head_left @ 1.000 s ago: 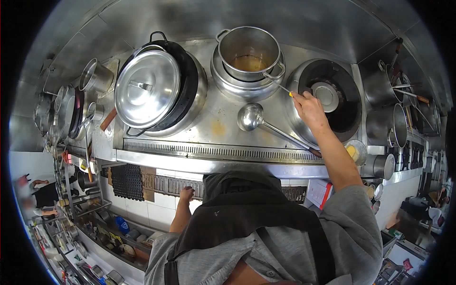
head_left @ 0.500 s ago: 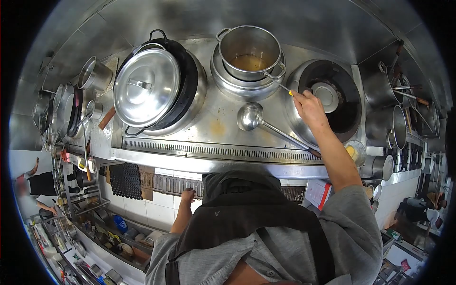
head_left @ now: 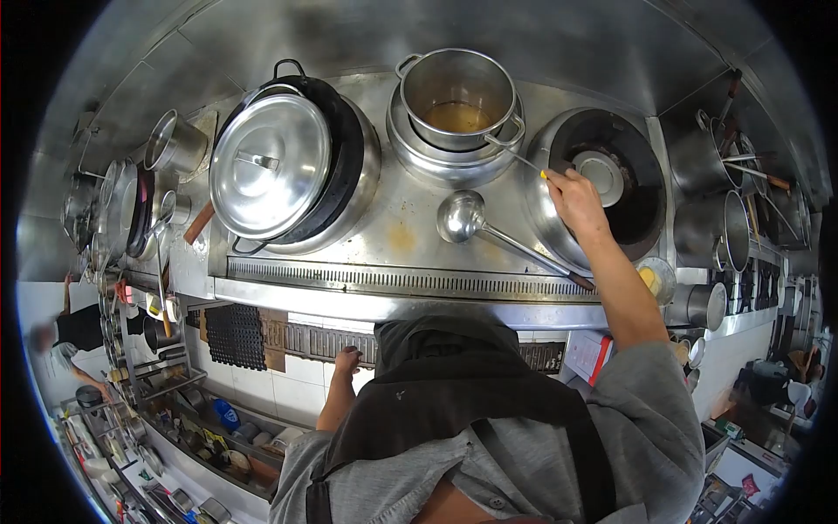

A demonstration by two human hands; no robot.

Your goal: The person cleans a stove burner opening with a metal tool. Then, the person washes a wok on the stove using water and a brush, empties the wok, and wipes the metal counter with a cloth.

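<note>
My right hand is closed around a thin metal rod with a yellow grip. Its far end meets the lower right handle of a steel pot; where the tip ends is hidden. Shallow yellowish liquid lies in that pot, which stands on a round burner ring. Below the stove's front edge, beside the dark apron, my left hand is curled shut; anything inside its fingers is hidden. Between pot and front edge rests a large ladle, its handle slanting toward my right forearm.
Left on the stove sits a black wok under a metal lid. An open dark burner well lies under my right hand. A small bowl with something yellow stands right. Another person is at far left.
My right hand has drawn back slightly to the right with the rod. The left hand stays closed in nearly the same place. The person at far left has shifted.
</note>
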